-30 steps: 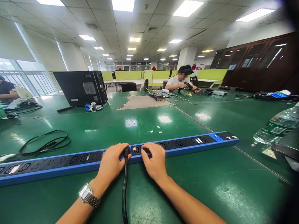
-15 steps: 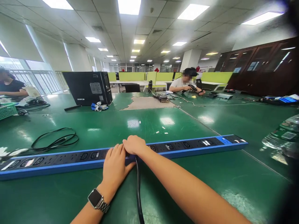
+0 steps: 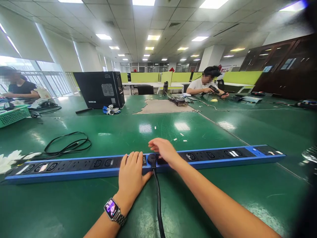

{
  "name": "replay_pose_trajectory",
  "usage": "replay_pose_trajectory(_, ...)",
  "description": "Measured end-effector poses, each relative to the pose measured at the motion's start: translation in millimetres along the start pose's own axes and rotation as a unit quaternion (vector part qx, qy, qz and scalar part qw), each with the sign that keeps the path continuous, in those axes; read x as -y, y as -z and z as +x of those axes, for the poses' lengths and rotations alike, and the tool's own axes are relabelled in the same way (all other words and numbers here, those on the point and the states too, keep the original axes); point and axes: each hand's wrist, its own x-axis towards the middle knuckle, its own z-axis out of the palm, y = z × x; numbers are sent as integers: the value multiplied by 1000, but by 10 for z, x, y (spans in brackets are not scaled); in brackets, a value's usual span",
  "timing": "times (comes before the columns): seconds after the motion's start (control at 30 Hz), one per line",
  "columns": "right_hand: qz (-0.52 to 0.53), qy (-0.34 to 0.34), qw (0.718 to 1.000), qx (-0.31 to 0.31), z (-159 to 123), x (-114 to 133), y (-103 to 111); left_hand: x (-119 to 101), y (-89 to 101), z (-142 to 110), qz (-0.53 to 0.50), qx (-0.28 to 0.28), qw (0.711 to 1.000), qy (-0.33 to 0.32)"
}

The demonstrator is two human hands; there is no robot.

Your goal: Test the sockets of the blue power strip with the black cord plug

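Observation:
A long blue-and-black power strip (image 3: 81, 164) lies across the green table before me. A black plug (image 3: 152, 159) sits upright in one of its middle sockets, and a thick black cord (image 3: 158, 195) runs from it toward me. My left hand (image 3: 131, 172) grips the strip just left of the plug, fingers over the top and thumb along the front side near the cord. Just right of the plug, my right hand (image 3: 163, 151) hovers over the strip with fingers loosely stretched out, holding nothing. Its wrist hides a few sockets.
A coiled black cable (image 3: 68, 143) lies behind the strip's left part. Farther back are a black computer case (image 3: 96, 89), gloves (image 3: 111, 110) and a green basket (image 3: 15, 115). One person (image 3: 208, 84) works across the table, another (image 3: 21, 86) at the far left.
My left hand has gone from beside the plug to gripping the strip. My right hand came over the plug, then lifted off it to the right, uncovering it.

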Motion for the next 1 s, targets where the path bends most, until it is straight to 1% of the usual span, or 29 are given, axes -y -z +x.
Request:
replay_pose_trajectory(0.07,19,31,999,-6,-178,-156,127,-5,4,-2,-2,7,1000,1)
replay_pose_trajectory(0.1,26,79,997,-5,-267,-216,158,-8,6,-3,-3,9,1000,2)
replay_pose_trajectory(0.13,14,121,993,-1,-347,-258,162,-11,9,-3,-4,10,1000,4)
replay_pose_trajectory(0.2,-36,168,985,-11,-457,-281,96,-17,15,-4,-4,9,1000,8)
replay_pose_trajectory(0.3,-124,158,977,-70,-502,-232,-92,-21,15,-6,-2,6,1000,13)
replay_pose_trajectory(0.37,-145,153,970,-117,-494,-204,-202,-18,7,-9,-2,5,1000,12)
replay_pose_trajectory(0.43,-140,157,966,-153,-484,-191,-274,-9,-4,-15,-2,2,1000,10)
replay_pose_trajectory(0.5,-104,154,962,-199,-469,-167,-320,2,-15,-23,1,0,1000,6)
replay_pose_trajectory(0.53,-70,143,959,-234,-458,-145,-338,7,-19,-26,3,-1,1000,5)
replay_pose_trajectory(0.6,7,110,945,-307,-430,-88,-361,13,-23,-31,9,0,1000,1)
replay_pose_trajectory(0.63,38,96,938,-332,-419,-66,-361,14,-22,-32,12,2,1000,-1)
replay_pose_trajectory(0.67,57,88,934,-342,-415,-57,-346,14,-19,-32,15,4,1000,-1)
replay_pose_trajectory(0.7,64,89,934,-340,-421,-72,-314,11,-16,-31,17,7,1000,-1)
replay_pose_trajectory(0.77,66,94,936,-332,-467,-189,-192,5,-8,-30,19,12,1000,0)
replay_pose_trajectory(0.83,65,77,933,-346,-547,-406,-12,2,-3,-30,20,15,1000,-2)
replay_pose_trajectory(0.9,54,43,929,-363,-634,-650,174,5,-4,-34,21,13,1000,-5)
replay_pose_trajectory(0.93,42,32,932,-358,-670,-755,249,9,-7,-38,22,11,1000,-6)
replay_pose_trajectory(1.0,21,36,938,-345,-713,-898,338,18,-19,-44,24,5,1000,-6)
